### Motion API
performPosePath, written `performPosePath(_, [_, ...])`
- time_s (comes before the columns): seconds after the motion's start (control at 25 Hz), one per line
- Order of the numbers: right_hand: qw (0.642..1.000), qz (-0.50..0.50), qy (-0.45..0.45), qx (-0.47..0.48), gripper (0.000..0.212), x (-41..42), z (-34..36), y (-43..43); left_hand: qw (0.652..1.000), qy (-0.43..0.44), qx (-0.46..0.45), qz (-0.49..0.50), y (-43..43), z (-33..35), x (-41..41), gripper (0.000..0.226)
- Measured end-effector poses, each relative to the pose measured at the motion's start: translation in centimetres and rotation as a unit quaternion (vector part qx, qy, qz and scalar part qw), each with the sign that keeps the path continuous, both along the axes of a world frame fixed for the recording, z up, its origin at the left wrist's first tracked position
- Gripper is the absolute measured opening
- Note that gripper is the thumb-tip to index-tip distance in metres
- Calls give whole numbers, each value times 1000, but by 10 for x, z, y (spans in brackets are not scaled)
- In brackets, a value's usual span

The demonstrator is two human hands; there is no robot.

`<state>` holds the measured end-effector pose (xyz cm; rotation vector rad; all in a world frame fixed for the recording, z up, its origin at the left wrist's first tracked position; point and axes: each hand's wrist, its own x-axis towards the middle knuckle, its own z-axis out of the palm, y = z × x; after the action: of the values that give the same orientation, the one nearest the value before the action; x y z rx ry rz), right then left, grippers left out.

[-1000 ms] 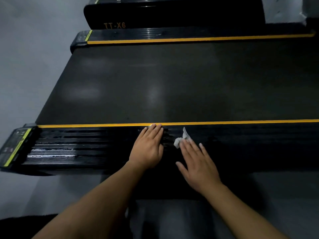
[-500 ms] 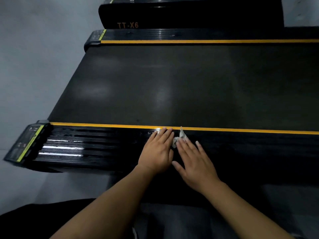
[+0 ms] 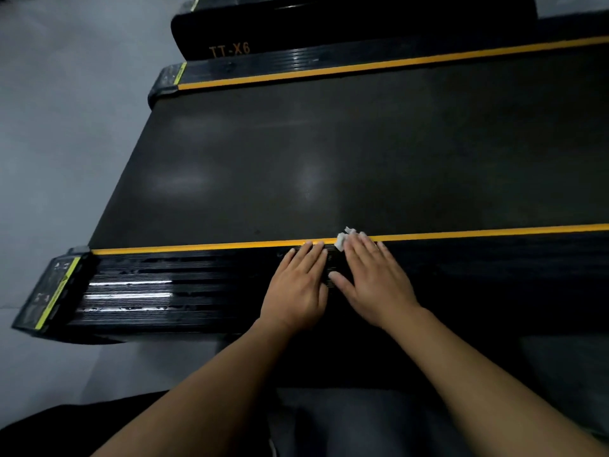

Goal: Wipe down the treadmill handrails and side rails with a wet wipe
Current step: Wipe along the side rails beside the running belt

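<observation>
Setting: a grey floor (image 3: pixel 49 159) is surrounding a low black treadmill, its dark belt (image 3: pixel 329 159) running across the view; a second machine marked TT-X6 (image 3: pixel 230 49) is sitting behind it.
Near side rail (image 3: pixel 204 301): ribbed and black, it is lying between the person and the belt, edged by a yellow stripe (image 3: pixel 197 248) and ending in an end cap (image 3: pixel 49 291) on the left.
Wet wipe (image 3: pixel 342 240): a small crumpled white wad is lying at the stripe, poking out from under the right fingertips.
Right hand (image 3: pixel 375 282): it is lying flat on the rail, fingers straight and slightly spread, pressing the wipe down, not pinching it.
Left hand (image 3: pixel 298 288): it is resting flat just beside the right, fingers straight and close together, holding nothing.
Step in hand: the near side rail is being wiped, seemingly mid-length; glossy streaks (image 3: pixel 131 291) toward the end cap are suggesting that stretch is already wet.
Next move: probably sliding the wipe along the ribs to the right, pressing enough to keep the wad from slipping out.
Remaining: the far side rail (image 3: pixel 296 59) is looking untouched; handrails are not showing.
</observation>
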<state>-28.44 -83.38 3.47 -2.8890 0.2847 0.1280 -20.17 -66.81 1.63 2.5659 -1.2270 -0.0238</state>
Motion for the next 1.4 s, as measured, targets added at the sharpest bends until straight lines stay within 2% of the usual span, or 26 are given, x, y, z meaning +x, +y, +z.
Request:
performPosePath(0.16, [999, 49, 20, 12, 94, 2, -2, 12, 1000, 10, 2, -7, 1, -1, -1, 65])
performPosePath(0.2, [999, 45, 19, 9, 100, 1, -2, 4, 1000, 9, 5, -11, 1, 0, -1, 66])
performPosePath(0.32, [999, -53, 2, 1, 119, -1, -1, -24, 999, 11, 27, -22, 0, 3, 1, 70])
performPosePath(0.52, [999, 18, 24, -24, 112, -14, -1, -4, 999, 22, 27, -25, 1, 3, 1, 70])
performPosePath(0.68, [995, -97, 12, -16, 112, -24, -1, -40, 999, 22, 39, -23, 0, 6, 2, 71])
performPosePath(0.88, [998, -26, 30, -40, 112, -34, 2, -36, 998, 31, 43, -30, 1, 8, -1, 71])
performPosePath(1.0, [994, -102, 26, -26, 103, -42, 6, -54, 998, 25, 42, -41, 0, 5, 2, 70])
performPosePath(1.2, [997, -11, 40, -61, 105, -61, 1, -26, 998, 23, 42, -44, 0, 5, 0, 70])
performPosePath(1.32, [994, -102, 14, -37, 100, -68, 3, -50, 998, 18, 42, -41, 1, 5, 2, 69])
performPosePath(1.4, [995, -85, 11, -41, 100, -72, 1, -37, 998, 21, 43, -40, 1, 4, 2, 69])
